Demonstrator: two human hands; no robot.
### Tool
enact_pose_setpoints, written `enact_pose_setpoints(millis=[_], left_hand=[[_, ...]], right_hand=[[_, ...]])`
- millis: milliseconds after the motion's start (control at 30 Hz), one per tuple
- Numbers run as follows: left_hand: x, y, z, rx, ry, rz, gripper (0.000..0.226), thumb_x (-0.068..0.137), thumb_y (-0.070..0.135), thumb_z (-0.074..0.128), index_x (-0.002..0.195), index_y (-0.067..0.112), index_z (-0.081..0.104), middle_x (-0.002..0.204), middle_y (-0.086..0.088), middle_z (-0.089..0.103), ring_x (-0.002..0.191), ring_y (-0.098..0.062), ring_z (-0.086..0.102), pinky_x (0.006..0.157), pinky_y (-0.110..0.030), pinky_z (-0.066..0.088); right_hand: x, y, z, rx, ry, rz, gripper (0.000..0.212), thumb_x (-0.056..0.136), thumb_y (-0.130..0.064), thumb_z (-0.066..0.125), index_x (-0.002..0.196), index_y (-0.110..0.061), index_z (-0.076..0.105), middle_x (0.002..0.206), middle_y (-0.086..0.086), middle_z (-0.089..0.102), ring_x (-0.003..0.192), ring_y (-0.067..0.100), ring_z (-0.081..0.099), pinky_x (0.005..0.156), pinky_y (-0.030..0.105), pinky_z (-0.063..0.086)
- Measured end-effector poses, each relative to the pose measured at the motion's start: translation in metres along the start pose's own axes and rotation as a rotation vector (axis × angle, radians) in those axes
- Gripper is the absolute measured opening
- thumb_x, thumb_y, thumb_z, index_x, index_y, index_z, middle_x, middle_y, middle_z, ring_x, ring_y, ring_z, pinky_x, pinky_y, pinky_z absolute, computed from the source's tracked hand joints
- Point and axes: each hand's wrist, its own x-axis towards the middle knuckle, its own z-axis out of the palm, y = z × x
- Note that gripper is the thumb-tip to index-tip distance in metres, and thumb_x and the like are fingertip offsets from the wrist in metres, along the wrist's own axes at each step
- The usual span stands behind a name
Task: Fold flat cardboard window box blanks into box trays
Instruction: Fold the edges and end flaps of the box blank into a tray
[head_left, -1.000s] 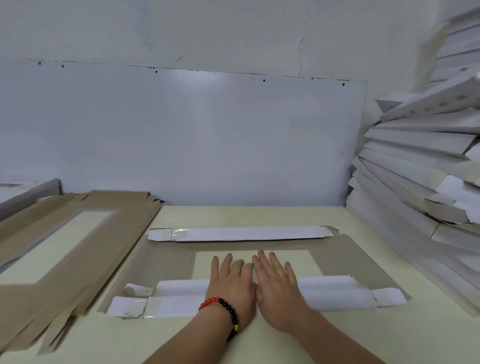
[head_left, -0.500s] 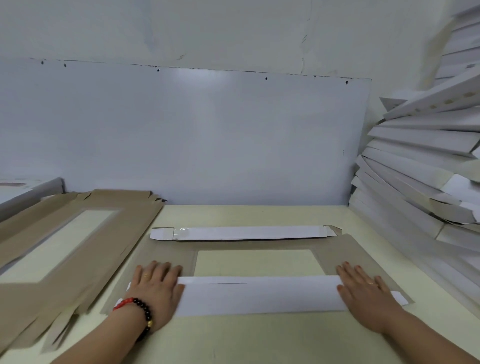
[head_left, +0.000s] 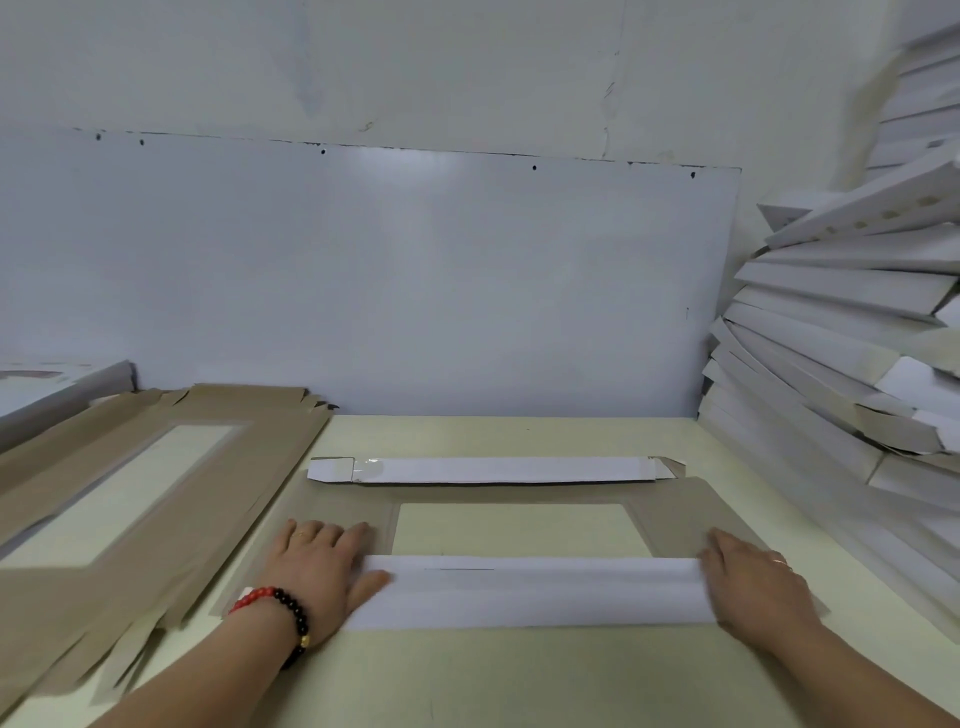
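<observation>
Left hand (head_left: 317, 569), lower left of frame, lies flat with fingers spread, pressing the left end of the near side flap (head_left: 530, 592); beaded bracelet (head_left: 280, 608) on that wrist. Right hand (head_left: 753, 587), lower right, also flat and splayed, pressing the flap's right end. Neither hand grips anything; both just press down.

The window box blank (head_left: 337, 506) sits brown side up at lower centre on the surface (head_left: 493, 675), its window opening (head_left: 514, 527) in the middle. Near flap is folded inward, white face up, lying along the window's lower edge. Far side flap (head_left: 493, 470) is already folded over the same way, above the window.

Step, as I read it: creasing the near long wall. Both long sides look pre-folded, so next is probably standing the walls up and tucking the end tabs. That needs hands moved to the short ends, with even pressure so the crease doesn't skew.

Surroundings: stack of unfolded blanks (head_left: 130, 493) at left of frame, some edges hanging over the surface's near side. Leaning pile of white folded trays (head_left: 841, 364) fills the right edge. Pale panel (head_left: 389, 286) screwed to the wall behind, plain wall above it.
</observation>
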Motion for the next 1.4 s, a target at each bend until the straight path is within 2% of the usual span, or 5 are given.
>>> enact_pose_setpoints(millis=[200,400,700,1200,1400], left_hand=[[0.010,0.032,-0.026,-0.065,-0.153,0.131,0.104,0.056,0.092,0.046,0.144,0.038,0.030,0.129,0.011,0.048,0.123,-0.015,0.043,0.106,-0.034,0.022],[0.009,0.068,-0.059,-0.033,-0.362,0.148,0.070,0.053,0.073,0.068,0.110,0.036,0.052,0.089,0.015,0.052,0.089,-0.017,0.044,0.078,-0.032,0.028],[-0.011,0.102,-0.059,0.111,-0.035,0.286,0.028,0.078,0.036,0.061,0.094,0.026,0.040,0.075,0.008,0.047,0.076,-0.020,0.049,0.084,-0.035,0.029],[-0.027,0.140,-0.023,0.098,0.023,0.417,0.042,0.101,0.037,0.029,0.134,0.013,0.038,0.135,-0.012,0.044,0.125,-0.033,0.037,0.103,-0.044,0.029],[-0.015,0.149,-0.007,-0.002,-0.054,0.346,0.066,0.097,0.033,0.028,0.154,0.015,0.000,0.162,-0.003,-0.005,0.147,-0.029,-0.015,0.117,-0.049,-0.012]], right_hand=[[0.011,-0.021,-0.029,0.267,-0.107,-0.062,0.089,0.077,-0.073,0.056,0.149,-0.034,0.023,0.113,-0.014,0.056,0.121,0.014,0.051,0.102,0.036,0.028],[0.001,-0.040,-0.034,0.077,-0.306,-0.286,0.097,0.066,-0.074,0.067,0.148,-0.040,0.027,0.143,-0.012,0.045,0.135,0.019,0.034,0.110,0.036,0.026],[-0.028,-0.079,-0.043,-0.076,-0.055,-0.550,0.075,0.068,-0.070,0.061,0.135,-0.040,0.046,0.124,-0.014,0.059,0.118,0.009,0.051,0.115,0.034,0.011],[-0.068,-0.117,0.011,-0.103,0.127,-0.707,0.046,0.100,-0.040,0.029,0.143,-0.029,0.041,0.136,-0.006,0.049,0.123,0.018,0.046,0.110,0.035,0.028],[-0.063,-0.140,0.030,-0.038,-0.125,-0.588,0.059,0.104,-0.041,0.015,0.155,-0.019,-0.004,0.162,-0.004,-0.014,0.147,0.014,-0.016,0.117,0.043,-0.011]])
